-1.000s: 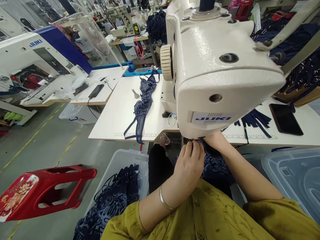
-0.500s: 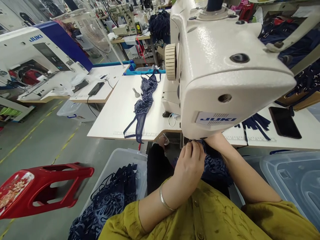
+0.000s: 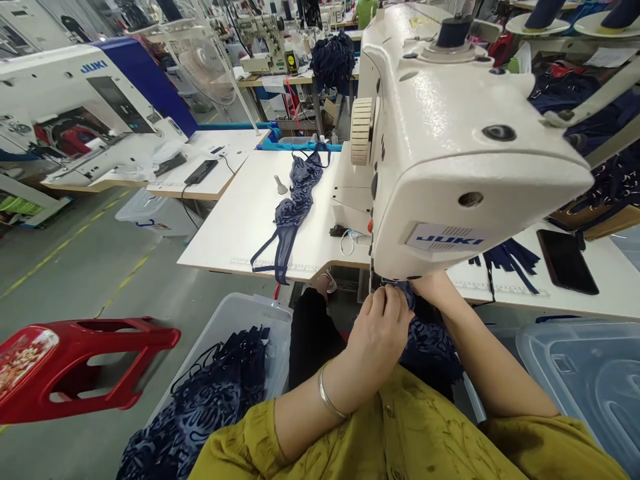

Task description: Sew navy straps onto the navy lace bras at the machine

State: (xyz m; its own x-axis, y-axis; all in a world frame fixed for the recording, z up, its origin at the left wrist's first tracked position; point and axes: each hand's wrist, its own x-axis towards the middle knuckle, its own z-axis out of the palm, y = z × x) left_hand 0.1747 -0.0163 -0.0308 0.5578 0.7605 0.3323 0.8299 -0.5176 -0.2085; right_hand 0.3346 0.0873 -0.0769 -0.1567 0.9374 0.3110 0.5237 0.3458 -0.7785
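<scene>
Close under the head of a white sewing machine [image 3: 450, 193], my left hand [image 3: 381, 330] has its fingers bent and pressed together on the edge of a navy patterned bra [image 3: 430, 343]. The bra's fabric hangs down over my lap. My right hand [image 3: 431, 288] reaches in from the other side at the same fabric; the machine head and the left hand hide its fingers. The needle area is also out of sight. Another navy bra [image 3: 295, 200] lies stretched along the white table [image 3: 225, 227], left of the machine.
A clear bin [image 3: 280, 340] piled with navy bras stands at my left, near a red stool [image 3: 85, 367]. At the right lie navy strips [image 3: 510, 263] and a black phone [image 3: 567, 261], above a clear plastic lid [image 3: 585, 373]. Another JUKI machine [image 3: 65, 87] stands far left.
The view has shifted slightly, so the machine and table sit a little further right. Both hands keep nearly the same place at the fabric.
</scene>
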